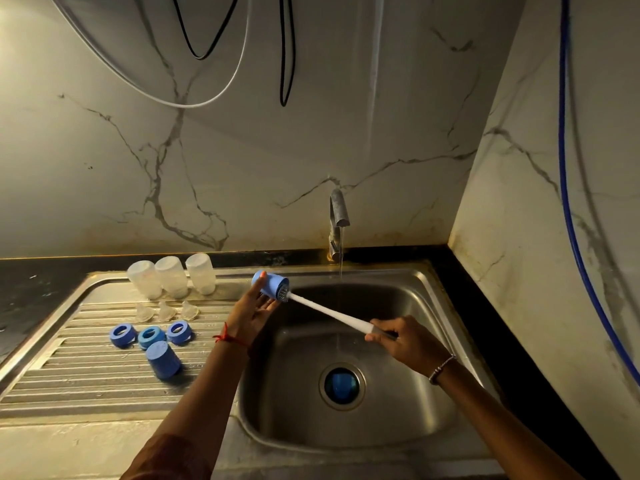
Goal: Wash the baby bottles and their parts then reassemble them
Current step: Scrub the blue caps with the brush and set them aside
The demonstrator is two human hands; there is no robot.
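Scrubbing, I judge, is the step in hand: my left hand (254, 311) grasps the blue cap (272, 285) in its fingers over the left rim of the sink (408, 427). My right hand (398, 337) clenches the brush (325, 311) pushed inside it. Next, I'd rinse it under the sink's tap (338, 216).

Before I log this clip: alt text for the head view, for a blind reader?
The left hand holds a blue cap over a steel sink while the right hand holds a white bottle brush, its head inside the cap; the tap runs. On the drainboard sit three clear bottles, three nipples, three blue rings and a second blue cap.
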